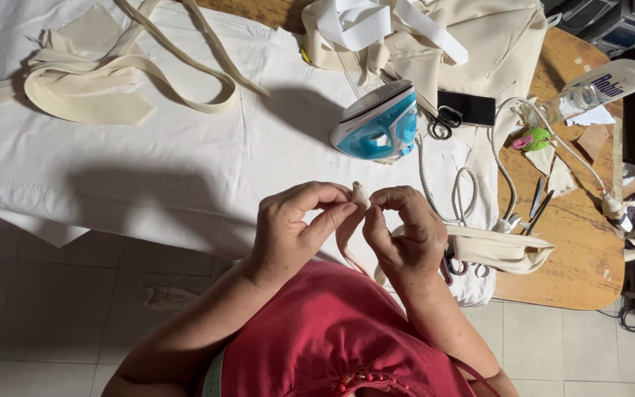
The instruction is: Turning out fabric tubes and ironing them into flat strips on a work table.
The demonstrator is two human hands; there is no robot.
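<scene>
Two hands pinched a thin cream cloth strip in front of the blue iron.

The left hand (292, 224) and right hand (402, 231) held the tip of the cloth strip (360, 197) between fingers and thumbs, near the blue iron (378, 123). The iron sat on a white cloth (148, 147). Black scissors (442, 121) and a dark phone (467, 108) lay just beside the iron. A white cord (464, 191) curled near it. More cream strips (104, 84) lay well apart from the iron.
</scene>
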